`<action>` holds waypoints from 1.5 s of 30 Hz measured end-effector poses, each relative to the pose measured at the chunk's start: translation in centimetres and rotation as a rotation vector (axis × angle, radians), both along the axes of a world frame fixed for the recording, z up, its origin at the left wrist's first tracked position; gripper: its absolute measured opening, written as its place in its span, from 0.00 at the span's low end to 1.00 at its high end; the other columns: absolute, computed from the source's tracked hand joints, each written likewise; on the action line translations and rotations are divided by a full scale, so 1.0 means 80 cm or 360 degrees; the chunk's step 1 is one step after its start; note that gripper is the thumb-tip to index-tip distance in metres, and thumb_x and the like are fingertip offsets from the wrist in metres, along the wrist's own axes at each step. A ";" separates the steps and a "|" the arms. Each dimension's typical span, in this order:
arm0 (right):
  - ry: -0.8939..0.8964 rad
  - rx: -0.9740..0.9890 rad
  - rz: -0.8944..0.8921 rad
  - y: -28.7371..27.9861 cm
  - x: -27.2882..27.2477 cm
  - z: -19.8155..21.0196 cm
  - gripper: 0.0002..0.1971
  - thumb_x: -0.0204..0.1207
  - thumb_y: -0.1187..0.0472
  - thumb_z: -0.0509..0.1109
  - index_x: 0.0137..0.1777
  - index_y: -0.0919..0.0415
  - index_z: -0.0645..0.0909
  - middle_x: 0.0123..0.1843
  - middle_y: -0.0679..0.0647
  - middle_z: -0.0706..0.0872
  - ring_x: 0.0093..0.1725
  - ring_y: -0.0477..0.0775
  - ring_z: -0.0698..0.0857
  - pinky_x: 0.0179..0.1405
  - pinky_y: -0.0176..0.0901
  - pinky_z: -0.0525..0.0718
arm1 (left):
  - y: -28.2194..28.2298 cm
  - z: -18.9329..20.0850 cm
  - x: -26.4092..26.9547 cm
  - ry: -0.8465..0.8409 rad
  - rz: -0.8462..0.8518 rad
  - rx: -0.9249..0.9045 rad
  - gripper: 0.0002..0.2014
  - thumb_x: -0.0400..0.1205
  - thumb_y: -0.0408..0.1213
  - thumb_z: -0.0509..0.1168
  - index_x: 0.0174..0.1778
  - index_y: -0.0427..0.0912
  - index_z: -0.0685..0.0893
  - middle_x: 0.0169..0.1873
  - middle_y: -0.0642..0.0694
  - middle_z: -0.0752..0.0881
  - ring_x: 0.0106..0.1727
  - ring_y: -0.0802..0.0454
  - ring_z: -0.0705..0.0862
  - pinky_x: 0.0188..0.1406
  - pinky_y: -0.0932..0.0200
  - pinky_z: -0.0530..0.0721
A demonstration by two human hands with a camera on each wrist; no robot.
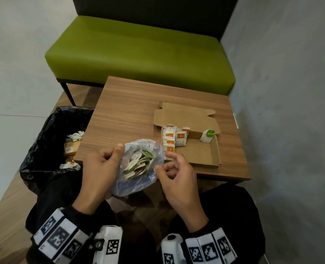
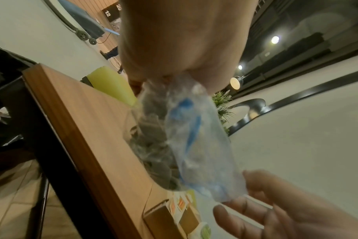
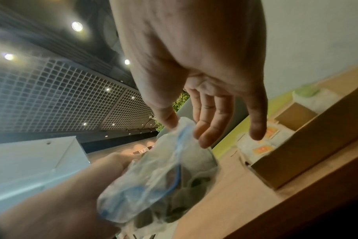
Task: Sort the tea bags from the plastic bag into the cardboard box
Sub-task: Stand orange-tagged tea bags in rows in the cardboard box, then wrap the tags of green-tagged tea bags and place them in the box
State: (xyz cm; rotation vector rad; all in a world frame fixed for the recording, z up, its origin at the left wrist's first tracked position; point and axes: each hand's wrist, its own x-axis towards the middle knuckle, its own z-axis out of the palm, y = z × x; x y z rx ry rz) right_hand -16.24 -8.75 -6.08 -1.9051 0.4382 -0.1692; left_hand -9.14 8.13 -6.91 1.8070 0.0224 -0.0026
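Over the near edge of the wooden table [image 1: 123, 111] I hold a clear plastic bag [image 1: 137, 185] with blue print, its mouth open. Several tea bags [image 1: 138, 162] with green tags lie inside. My left hand [image 1: 117, 151] grips the bag's left rim. My right hand [image 1: 165, 162] pinches the right rim between thumb and fingers, as the right wrist view shows at the bag [image 3: 164, 169]. Behind it lies the open cardboard box [image 1: 201, 155], with a row of orange-tag tea bags [image 1: 174, 139] at its left and one green-tag tea bag [image 1: 208, 135] on its back wall.
A bin with a black liner [image 1: 49, 140] and some rubbish stands left of the table. A green bench [image 1: 138, 50] sits behind the table and a grey wall [image 1: 291, 92] runs along the right. The box's lid [image 1: 186, 115] lies flat behind it.
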 end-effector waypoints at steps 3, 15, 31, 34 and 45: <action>-0.0002 -0.0147 -0.0020 0.006 0.030 -0.002 0.14 0.82 0.65 0.68 0.65 0.53 0.81 0.41 0.45 0.87 0.40 0.43 0.87 0.43 0.43 0.89 | 0.017 0.003 0.021 -0.0008 0.0009 0.0066 0.20 0.85 0.38 0.67 0.27 0.36 0.87 0.21 0.43 0.87 0.22 0.53 0.85 0.27 0.59 0.82; -0.0262 -0.1092 0.0190 0.039 0.125 -0.008 0.18 0.82 0.60 0.69 0.71 0.56 0.76 0.65 0.53 0.82 0.61 0.51 0.81 0.52 0.36 0.77 | 0.030 -0.009 0.108 -0.0448 0.0199 0.0720 0.20 0.86 0.47 0.63 0.37 0.39 0.91 0.23 0.45 0.85 0.28 0.46 0.85 0.30 0.49 0.82; -0.0181 -0.1763 0.0812 0.059 0.174 -0.042 0.11 0.76 0.56 0.71 0.56 0.47 0.89 0.81 0.62 0.71 0.79 0.69 0.68 0.68 0.67 0.75 | 0.027 -0.053 0.121 -0.0360 -0.0030 0.0807 0.16 0.86 0.46 0.62 0.42 0.42 0.92 0.28 0.45 0.87 0.31 0.47 0.84 0.34 0.49 0.81; -0.0207 -0.1787 0.0794 0.064 0.179 -0.044 0.08 0.76 0.56 0.71 0.53 0.48 0.90 0.81 0.60 0.71 0.79 0.67 0.68 0.69 0.66 0.74 | 0.027 -0.054 0.123 -0.0327 -0.0034 0.0786 0.17 0.86 0.45 0.63 0.36 0.42 0.88 0.23 0.50 0.81 0.28 0.49 0.81 0.30 0.54 0.72; -0.0454 -0.1410 0.0526 0.045 0.179 -0.055 0.05 0.71 0.53 0.80 0.46 0.50 0.92 0.72 0.57 0.81 0.72 0.64 0.75 0.63 0.66 0.81 | 0.027 -0.038 0.135 -0.0438 0.0158 0.0950 0.19 0.87 0.46 0.62 0.39 0.39 0.91 0.25 0.39 0.86 0.29 0.39 0.84 0.35 0.47 0.83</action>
